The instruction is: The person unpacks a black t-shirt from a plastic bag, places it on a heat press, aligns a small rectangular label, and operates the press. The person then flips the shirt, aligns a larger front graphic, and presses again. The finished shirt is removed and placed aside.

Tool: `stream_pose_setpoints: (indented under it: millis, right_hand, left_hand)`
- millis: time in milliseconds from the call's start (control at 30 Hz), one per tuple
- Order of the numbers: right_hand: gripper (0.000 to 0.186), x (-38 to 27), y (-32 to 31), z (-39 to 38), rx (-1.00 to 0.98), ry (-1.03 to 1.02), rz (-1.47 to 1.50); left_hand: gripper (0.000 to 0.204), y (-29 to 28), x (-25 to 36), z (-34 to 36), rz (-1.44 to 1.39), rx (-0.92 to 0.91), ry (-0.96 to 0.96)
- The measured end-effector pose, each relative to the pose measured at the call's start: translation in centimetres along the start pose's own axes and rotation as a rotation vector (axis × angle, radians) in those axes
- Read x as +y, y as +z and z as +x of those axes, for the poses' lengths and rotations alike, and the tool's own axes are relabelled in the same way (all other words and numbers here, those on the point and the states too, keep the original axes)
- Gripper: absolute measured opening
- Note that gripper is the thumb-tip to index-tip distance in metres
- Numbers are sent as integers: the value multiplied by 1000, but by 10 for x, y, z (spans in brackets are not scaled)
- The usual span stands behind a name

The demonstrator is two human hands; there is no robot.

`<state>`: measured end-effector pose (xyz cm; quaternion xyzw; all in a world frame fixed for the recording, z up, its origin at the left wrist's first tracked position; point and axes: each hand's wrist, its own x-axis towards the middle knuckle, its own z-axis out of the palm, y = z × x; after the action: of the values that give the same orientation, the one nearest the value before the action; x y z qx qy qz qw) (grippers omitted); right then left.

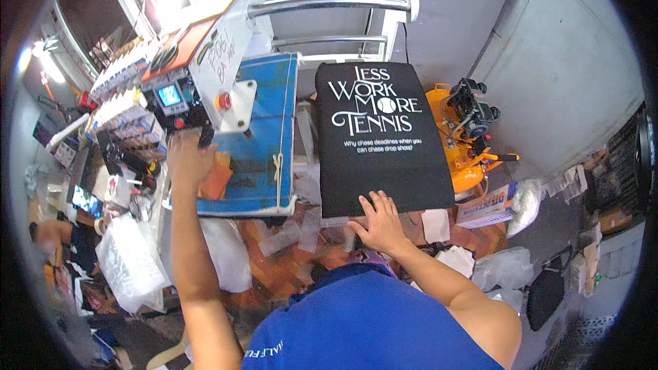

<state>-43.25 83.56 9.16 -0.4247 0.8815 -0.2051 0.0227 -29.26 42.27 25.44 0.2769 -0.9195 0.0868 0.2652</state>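
A black printed fabric piece (387, 181) with white lettering and a small ball motif lies flat on a raised platen ahead of me. My right hand (382, 223) rests at its near edge, fingers spread and fingertips on the cloth. To the left stands a heat press with a control box (170, 104), which has a lit screen and a red button. My left hand (190, 164) reaches up to just below that panel, beside a black handle (205, 135). Its fingers are blurred and partly hidden against the machine. Between the hands is a blue-covered platen (264, 144).
A red emergency knob (223, 101) sits on the press's side plate. Polished metal rails (329, 5) run along the back. An orange air compressor (466, 164) stands right of the black fabric. Plastic bags (504, 270) and a cardboard box (485, 207) lie lower right. Another person sits far left.
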Motion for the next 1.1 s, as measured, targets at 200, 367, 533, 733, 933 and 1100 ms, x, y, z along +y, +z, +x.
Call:
stream_pose_setpoints:
  millis: [200, 367, 533, 733, 933, 1100]
  right_hand:
    - [39, -9, 22, -71, -113, -168, 365]
    - [34, 24, 8, -93, -286, -110, 468]
    - [35, 78, -23, -107, -60, 13, 353]
    - [35, 154, -15, -179, -195, 260, 289]
    - [30, 153, -26, -191, -210, 334, 423]
    - [21, 114, -55, -101, 4, 226, 663]
  left_hand:
    - [47, -16, 10, 13, 11, -294, -109]
    - [53, 0, 17, 14, -14, -201, -132]
    - [62, 22, 16, 7, 74, 56, -281]
    - [63, 26, 28, 15, 44, 17, -279]
    - [61, 26, 27, 6, 129, -8, -312]
    - [49, 15, 121, 2, -99, 99, -257]
